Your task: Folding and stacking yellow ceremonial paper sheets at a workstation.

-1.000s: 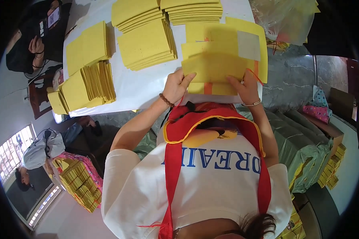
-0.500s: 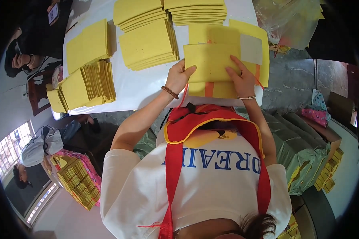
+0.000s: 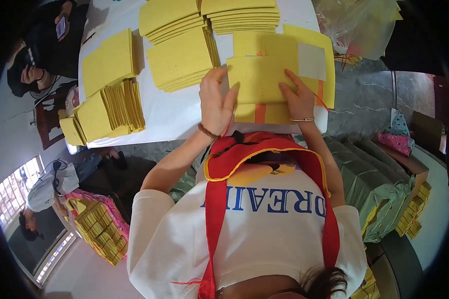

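Yellow paper sheets (image 3: 259, 82) lie in front of me at the table's near edge, on top of larger yellow paper (image 3: 277, 114) crossed by an orange stripe (image 3: 260, 112). Beside the sheets' left edge is my left hand (image 3: 216, 102), its fingers stretched upward and its thumb apart, close to the paper's edge. My right hand (image 3: 298, 97) rests on the right part of the sheets with thumb and fingers spread. A pale grey rectangle (image 3: 312, 62) and a thin red strip (image 3: 323, 102) show to the right of that hand.
Several stacks of yellow paper (image 3: 179, 60) stand on the white table (image 3: 159, 112), with more bundles (image 3: 122, 107) at the left. A clear plastic bag (image 3: 354, 25) is beyond the right edge. Green wrapped bales (image 3: 369, 184) stand right. A person (image 3: 40, 74) holds a phone (image 3: 61, 27) at far left.
My left hand has let go of the sheets' left edge, and its fingers have straightened upward beside it. My right hand stays on the paper, almost unmoved.
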A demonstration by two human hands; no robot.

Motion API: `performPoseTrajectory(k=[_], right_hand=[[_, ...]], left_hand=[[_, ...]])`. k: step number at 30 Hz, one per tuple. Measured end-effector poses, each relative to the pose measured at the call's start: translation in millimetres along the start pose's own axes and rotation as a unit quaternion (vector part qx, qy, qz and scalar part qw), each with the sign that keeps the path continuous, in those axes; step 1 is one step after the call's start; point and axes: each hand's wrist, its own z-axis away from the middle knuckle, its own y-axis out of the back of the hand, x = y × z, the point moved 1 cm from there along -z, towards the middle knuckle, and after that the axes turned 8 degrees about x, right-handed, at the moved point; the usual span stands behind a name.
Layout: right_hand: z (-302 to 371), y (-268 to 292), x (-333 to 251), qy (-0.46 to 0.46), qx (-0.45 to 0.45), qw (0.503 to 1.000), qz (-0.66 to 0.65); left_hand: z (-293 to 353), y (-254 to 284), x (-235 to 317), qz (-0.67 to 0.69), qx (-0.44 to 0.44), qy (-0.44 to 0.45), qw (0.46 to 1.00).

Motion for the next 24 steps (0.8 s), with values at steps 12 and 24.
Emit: performPoseTrajectory(k=[12,24], right_hand=[[-2.4,-0.5,-8.4,0.039,-0.002,0.999,0.025],[34.9,-14.1,-11.1,0.268,-0.043,0.910,0.312]], left_hand=[[-0.8,-57.7,-10.0,-0.245,-0.119,-0.305,0.913],[-3.5,-60.0,-18.9,-0.241,-0.140,-0.313,0.908]])
